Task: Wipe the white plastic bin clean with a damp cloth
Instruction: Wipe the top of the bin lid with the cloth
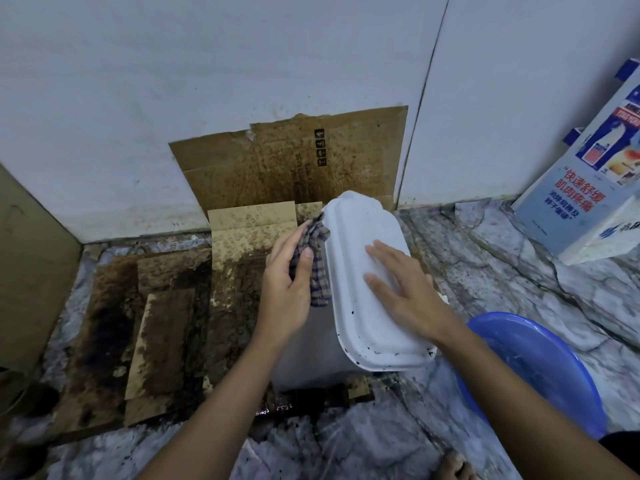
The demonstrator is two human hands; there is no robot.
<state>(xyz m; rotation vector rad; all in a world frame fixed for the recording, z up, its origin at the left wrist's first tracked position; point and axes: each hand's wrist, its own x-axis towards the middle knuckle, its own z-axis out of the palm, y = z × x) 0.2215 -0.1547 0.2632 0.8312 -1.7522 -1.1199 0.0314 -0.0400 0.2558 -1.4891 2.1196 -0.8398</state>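
Centre frame, the white bin (356, 230) sits upturned: right hand (405, 289) flat on its base, steadying; left hand (287, 289) clutches the checked cloth (317, 258) against its side. Light, stiff, probably slick plastic, so brace it there.

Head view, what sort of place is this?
Likely an indoor corner, perhaps a home or storeroom: marble floor, stained cardboard against the wall, a basin by the bin and cloth.

"BASE" on the cardboard (277, 161); "快速舒缓肌肉疼痛" on the blue box (571, 209)
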